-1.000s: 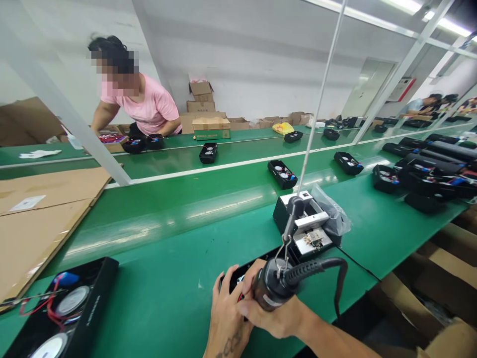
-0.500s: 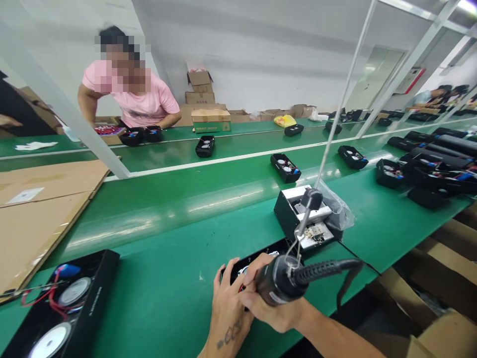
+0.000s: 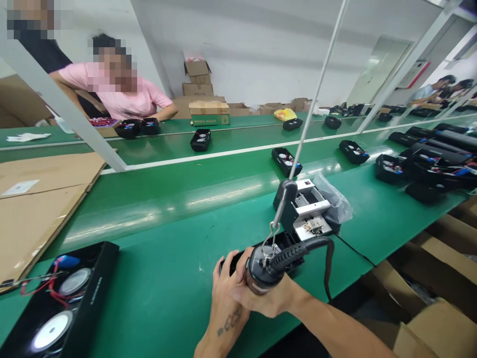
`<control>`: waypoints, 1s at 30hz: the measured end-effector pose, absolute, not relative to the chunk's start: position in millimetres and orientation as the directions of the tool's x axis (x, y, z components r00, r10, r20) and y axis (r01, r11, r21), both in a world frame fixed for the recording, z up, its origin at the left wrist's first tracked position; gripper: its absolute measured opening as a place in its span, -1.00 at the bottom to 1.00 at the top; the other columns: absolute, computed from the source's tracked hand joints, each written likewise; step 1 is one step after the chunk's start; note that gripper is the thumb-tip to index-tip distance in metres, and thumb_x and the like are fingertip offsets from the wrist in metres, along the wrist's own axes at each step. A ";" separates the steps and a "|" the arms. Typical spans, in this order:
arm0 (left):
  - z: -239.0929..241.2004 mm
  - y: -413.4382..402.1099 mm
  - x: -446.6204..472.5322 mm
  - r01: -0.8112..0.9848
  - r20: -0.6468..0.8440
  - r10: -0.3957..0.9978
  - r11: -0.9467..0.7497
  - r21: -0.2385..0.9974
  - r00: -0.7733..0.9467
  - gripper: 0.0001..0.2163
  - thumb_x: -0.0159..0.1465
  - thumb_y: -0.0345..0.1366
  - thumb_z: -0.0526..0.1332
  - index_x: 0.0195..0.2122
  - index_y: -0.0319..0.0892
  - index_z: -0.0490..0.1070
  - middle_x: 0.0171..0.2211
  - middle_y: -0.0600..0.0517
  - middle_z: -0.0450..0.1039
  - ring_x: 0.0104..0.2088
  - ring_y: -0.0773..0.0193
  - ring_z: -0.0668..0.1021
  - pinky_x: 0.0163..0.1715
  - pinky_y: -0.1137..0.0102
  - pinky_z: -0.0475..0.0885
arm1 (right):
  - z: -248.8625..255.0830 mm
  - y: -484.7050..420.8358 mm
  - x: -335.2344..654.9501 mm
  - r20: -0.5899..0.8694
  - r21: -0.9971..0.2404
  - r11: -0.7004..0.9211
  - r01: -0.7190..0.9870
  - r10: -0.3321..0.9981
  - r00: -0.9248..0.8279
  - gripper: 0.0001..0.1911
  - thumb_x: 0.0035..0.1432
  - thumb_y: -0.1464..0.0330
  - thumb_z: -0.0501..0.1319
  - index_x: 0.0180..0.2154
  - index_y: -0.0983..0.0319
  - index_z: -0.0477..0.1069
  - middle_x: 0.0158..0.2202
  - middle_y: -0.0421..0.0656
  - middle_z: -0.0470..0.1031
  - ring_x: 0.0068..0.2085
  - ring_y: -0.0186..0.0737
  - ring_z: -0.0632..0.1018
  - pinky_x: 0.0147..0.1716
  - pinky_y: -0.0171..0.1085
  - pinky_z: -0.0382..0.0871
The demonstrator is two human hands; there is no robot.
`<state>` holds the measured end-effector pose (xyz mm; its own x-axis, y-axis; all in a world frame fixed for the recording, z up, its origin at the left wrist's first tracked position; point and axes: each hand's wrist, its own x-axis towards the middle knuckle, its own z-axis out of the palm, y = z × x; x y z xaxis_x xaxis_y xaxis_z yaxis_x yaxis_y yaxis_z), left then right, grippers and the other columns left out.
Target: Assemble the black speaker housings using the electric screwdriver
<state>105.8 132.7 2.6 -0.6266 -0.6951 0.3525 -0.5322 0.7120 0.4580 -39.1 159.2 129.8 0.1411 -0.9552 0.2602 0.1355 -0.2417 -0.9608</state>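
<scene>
My right hand [image 3: 270,298] is wrapped round a black electric screwdriver [image 3: 259,273], which hangs from a thin rod and has a thick cord. The tool points down over a black speaker housing [image 3: 286,239]; its tip is hidden by the tool's body and my hands. My left hand [image 3: 227,301] grips the near left end of that housing, fingers over its edge, close against my right hand. Another open housing [image 3: 97,293] lies at lower left, with two round silver speakers, red wires and a blue part inside.
A metal-and-black device [image 3: 311,211] with a plastic bag [image 3: 337,204] stands behind the housing. Flat cardboard [image 3: 48,194] lies at left. More housings [image 3: 286,161] sit on the green line, several piled at right. A co-worker in pink [image 3: 122,99] leans opposite; another person stands behind.
The screwdriver and my right hand have shifted slightly left, and the hanging rod with them. The co-worker in pink leans further left. A person in dark clothes has come into view at upper left.
</scene>
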 end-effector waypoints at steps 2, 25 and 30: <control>7.9 131.4 106.2 -0.557 0.322 -0.706 0.701 0.445 -0.631 -0.71 0.27 -0.28 0.28 -0.01 0.05 0.65 0.09 -0.06 0.63 0.37 -0.21 0.40 0.33 -0.05 0.41 | 128.0 159.2 -39.0 0.304 -0.946 -0.287 0.153 -0.947 0.105 -0.73 0.12 0.35 0.41 -0.40 0.18 0.31 -0.50 -0.28 0.31 -0.47 -0.36 0.34 -0.48 -0.34 0.28; 83.1 30.9 93.6 -0.611 -0.392 -0.627 0.172 0.773 -0.673 -0.55 -0.09 0.10 0.44 -0.55 -0.14 0.31 -0.31 0.04 0.44 -0.16 0.12 0.50 -0.17 0.36 0.33 | 57.2 214.6 -157.1 0.666 -0.723 -0.082 -0.686 -0.348 -0.660 -0.26 0.22 0.30 0.44 0.35 0.21 0.27 0.23 0.13 0.39 0.26 0.12 0.48 0.25 0.14 0.43; 81.8 35.0 92.4 -0.578 -0.363 -0.631 0.169 0.799 -0.686 -0.58 -0.14 0.03 0.47 -0.58 -0.14 0.32 -0.32 0.06 0.43 -0.15 0.15 0.48 -0.12 0.34 0.31 | 64.7 199.1 -116.2 0.627 -0.488 -0.286 -0.825 -0.772 -0.104 -0.47 0.24 0.49 0.32 0.23 0.17 0.43 0.16 0.04 0.48 0.22 0.05 0.48 0.22 0.08 0.46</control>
<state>92.4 35.0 81.8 -0.6860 -0.6306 -0.3630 -0.5778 0.1689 0.7985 -116.2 199.1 64.7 -0.1039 -0.7718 0.6274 -0.8249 -0.2855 -0.4879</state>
